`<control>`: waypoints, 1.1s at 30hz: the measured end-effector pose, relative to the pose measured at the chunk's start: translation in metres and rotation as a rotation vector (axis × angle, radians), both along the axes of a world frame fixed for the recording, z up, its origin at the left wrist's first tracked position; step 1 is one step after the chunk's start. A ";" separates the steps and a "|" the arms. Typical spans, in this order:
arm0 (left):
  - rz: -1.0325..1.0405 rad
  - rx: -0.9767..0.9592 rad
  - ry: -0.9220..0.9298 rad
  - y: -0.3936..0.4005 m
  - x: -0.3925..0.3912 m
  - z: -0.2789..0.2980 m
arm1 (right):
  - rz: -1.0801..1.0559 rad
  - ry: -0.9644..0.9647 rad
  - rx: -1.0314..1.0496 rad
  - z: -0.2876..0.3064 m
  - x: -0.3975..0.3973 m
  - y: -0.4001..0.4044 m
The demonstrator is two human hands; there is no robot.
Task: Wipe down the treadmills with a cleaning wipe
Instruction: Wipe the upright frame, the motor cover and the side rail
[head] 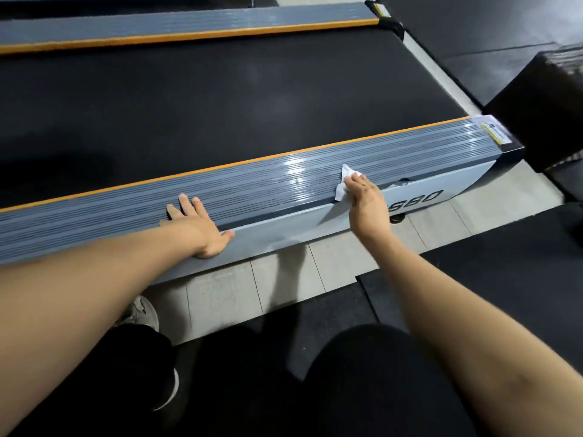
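Both hands on grey ribbed treadmill side rail (252, 187): left hand (197, 230) flat, empty; right hand (366, 200) pinching white cleaning wipe (342, 184). Rail runs left-right; unwiped end nearer right hand.

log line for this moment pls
right hand: presses wipe on near side rail | left hand: flat on rail, empty | belt: untouched
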State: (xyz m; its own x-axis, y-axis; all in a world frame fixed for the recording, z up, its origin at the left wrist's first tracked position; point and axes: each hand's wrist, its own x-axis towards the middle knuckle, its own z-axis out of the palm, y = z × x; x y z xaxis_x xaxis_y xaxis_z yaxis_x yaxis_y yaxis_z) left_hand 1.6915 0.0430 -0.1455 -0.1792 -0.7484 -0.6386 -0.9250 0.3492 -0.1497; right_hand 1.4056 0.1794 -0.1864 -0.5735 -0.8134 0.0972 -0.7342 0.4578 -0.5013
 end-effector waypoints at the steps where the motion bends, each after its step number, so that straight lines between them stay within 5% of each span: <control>1: 0.009 -0.005 -0.037 0.001 -0.009 -0.002 | 0.026 0.017 -0.008 -0.002 0.000 0.002; 4: -0.006 -0.066 -0.095 0.000 -0.022 0.002 | 0.123 0.043 0.031 0.008 -0.024 0.000; 9: -0.297 -0.154 0.164 0.002 -0.041 0.001 | 0.149 0.149 -0.095 0.018 -0.054 -0.033; 12: -0.283 -0.295 0.222 0.012 -0.050 -0.023 | 0.176 0.159 -0.114 -0.002 -0.050 -0.057; 18: -0.241 -0.387 0.542 0.018 -0.019 -0.051 | 0.490 0.026 -0.098 -0.011 0.059 -0.095; 24: -0.169 -0.448 0.556 0.027 -0.026 -0.062 | 0.806 0.003 -0.072 -0.009 0.104 -0.123; 27: -0.136 -0.380 0.501 0.027 -0.028 -0.055 | 0.656 -0.058 -0.070 -0.002 0.057 -0.107; 33: -0.143 -0.229 0.343 0.015 -0.035 -0.037 | -0.004 0.021 -0.036 -0.009 -0.096 -0.063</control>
